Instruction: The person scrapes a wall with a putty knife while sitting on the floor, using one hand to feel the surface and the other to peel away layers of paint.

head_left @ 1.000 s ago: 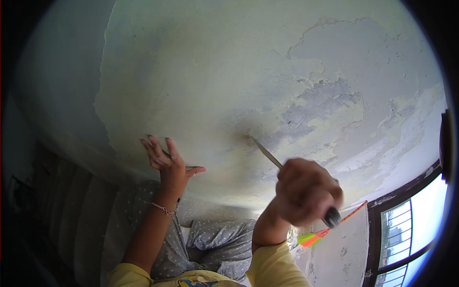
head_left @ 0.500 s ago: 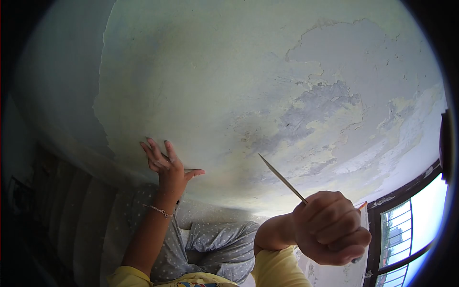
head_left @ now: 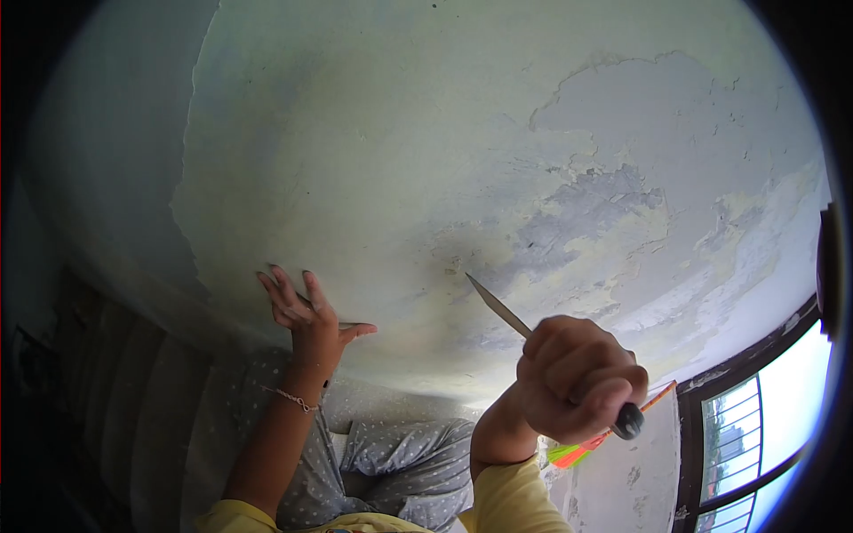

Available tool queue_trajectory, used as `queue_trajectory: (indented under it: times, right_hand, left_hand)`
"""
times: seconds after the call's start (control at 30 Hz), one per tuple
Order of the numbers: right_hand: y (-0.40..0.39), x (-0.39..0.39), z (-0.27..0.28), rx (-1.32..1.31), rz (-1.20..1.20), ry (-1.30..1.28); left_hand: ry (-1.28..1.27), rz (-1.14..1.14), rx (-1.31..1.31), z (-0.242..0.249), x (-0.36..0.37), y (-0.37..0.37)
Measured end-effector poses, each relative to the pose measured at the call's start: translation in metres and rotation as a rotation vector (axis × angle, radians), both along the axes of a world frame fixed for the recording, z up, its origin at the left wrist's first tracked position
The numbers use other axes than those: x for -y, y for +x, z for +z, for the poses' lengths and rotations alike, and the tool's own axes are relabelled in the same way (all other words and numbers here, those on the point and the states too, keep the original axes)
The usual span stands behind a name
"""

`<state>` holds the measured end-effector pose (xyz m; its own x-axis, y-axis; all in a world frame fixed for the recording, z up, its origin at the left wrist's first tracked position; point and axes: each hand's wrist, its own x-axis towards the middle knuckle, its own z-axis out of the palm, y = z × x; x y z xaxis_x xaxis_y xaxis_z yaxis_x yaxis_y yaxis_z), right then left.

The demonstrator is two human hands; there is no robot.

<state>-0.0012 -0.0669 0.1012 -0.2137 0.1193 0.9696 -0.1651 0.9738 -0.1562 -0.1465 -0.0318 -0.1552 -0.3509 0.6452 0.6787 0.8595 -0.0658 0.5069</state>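
A wall with peeling, flaking paint fills most of the view. My left hand lies against its lower part, fingers spread and thumb pointing right, holding nothing. In my right fist is a knife, its black handle end poking out below the thumb side. The narrow pointed blade slants up and left, its tip close to a small chipped spot in the paint. To the right of the tip spreads a rough grey patch of bared plaster.
Steps run down along the dark left side. A barred window with a dark frame stands at the lower right. Behind my right forearm shows an orange and green object. My legs in grey dotted trousers are folded below the wall.
My right hand has moved up and left with the knife, bringing the tip nearer the chipped spot and more of the handle into view. My left hand stays at nearly the same place.
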Motion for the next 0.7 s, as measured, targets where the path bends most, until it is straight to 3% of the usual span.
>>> queue_trajectory:
  times: [0.07, 0.2, 0.4, 0.47, 0.5, 0.53, 0.67, 0.7]
  right_hand:
    - [0.014, 0.02, 0.005, -0.104, 0.211, 0.01]
    - [-0.008, -0.008, -0.012, -0.035, -0.103, -0.004]
    - [0.004, 0.027, 0.007, -0.018, 0.139, 0.04]
    - [-0.004, 0.006, -0.011, -0.083, -0.168, -0.09]
    - [-0.011, -0.012, -0.02, -0.086, -0.105, -0.367]
    - [-0.011, -0.01, -0.021, 0.046, -0.35, -0.459]
    - [-0.016, 0.012, -0.012, -0.018, 0.085, 0.06]
    - [-0.013, 0.016, -0.006, -0.041, 0.045, 0.074]
  left_hand:
    - [-0.018, 0.005, 0.005, -0.002, 0.001, -0.001]
    - [-0.01, -0.002, 0.006, -0.002, 0.004, 0.0]
    - [0.0, 0.013, -0.001, -0.001, -0.001, 0.0]
    - [-0.02, 0.007, 0.006, -0.003, 0.004, 0.002]
    - [-0.037, 0.005, 0.017, -0.003, 0.005, 0.002]
    - [-0.047, 0.006, 0.026, -0.001, 0.003, 0.001]
    - [-0.03, 0.016, -0.007, -0.003, 0.002, 0.0]
    - [-0.021, 0.001, 0.007, -0.002, 0.002, 0.0]
